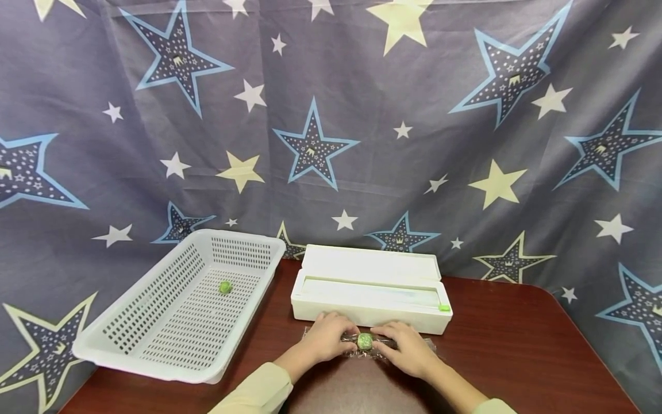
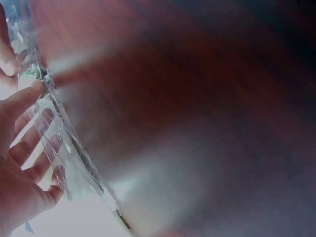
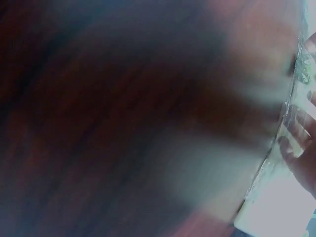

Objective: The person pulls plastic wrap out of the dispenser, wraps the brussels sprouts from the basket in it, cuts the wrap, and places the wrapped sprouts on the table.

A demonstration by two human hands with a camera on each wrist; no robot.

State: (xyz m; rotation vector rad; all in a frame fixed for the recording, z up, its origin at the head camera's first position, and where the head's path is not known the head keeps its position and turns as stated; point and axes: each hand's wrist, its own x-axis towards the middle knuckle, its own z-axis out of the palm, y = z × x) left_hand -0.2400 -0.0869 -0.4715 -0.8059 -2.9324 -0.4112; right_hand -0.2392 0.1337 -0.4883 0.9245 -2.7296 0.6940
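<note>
A small round green ball (image 1: 365,341) in clear plastic wrap (image 2: 81,163) sits at the front of the white box, between my two hands. From its left side my left hand (image 1: 331,336) holds the wrap, thumb and index finger close to the ball. My right hand (image 1: 405,349) grips the wrap on the other side in a mirrored pose. Through the film, in the left wrist view, my curled left fingers (image 2: 37,148) show. The right wrist view catches only part of my right hand (image 3: 303,153) at its edge.
Behind my hands stands the white wrap dispenser box (image 1: 369,312), lid (image 1: 369,263) raised at the back, a green slider (image 1: 443,308) at its right end. To the left, a white perforated basket (image 1: 248,322) holds another green ball (image 1: 224,287). A star-patterned curtain (image 1: 331,207) hangs behind the brown table (image 1: 517,345).
</note>
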